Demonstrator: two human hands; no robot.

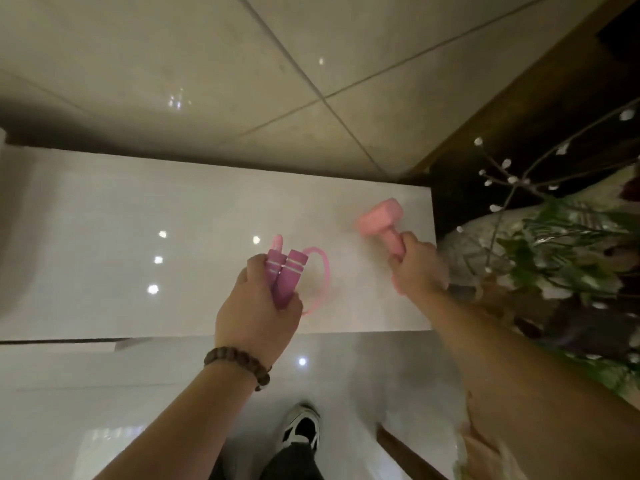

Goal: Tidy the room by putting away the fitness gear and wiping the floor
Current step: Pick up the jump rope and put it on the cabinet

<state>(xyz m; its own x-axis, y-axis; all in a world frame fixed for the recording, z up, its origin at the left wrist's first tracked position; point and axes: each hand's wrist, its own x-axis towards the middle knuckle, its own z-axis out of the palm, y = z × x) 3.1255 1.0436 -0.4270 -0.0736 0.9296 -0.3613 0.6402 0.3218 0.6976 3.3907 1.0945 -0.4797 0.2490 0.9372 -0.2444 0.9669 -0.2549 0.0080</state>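
Observation:
My left hand [258, 308] grips the two purple handles of a pink skipping rope [287, 271], and its pink cord loops out to the right of the handles. My right hand [417, 268] grips the bar of a pink dumbbell [381, 216]; one head points up and away, the other end peeks out below my fist. Both hands hover over a glossy white cabinet top [173, 209]. The dumbbell is near the top's right edge and looks blurred.
Beige floor tiles [242, 64] lie beyond the cabinet. A vase with green leaves and white-budded branches [554, 251] stands close to my right arm. Dark wooden furniture [554, 98] fills the upper right. My shoe [301, 427] shows on the white floor below.

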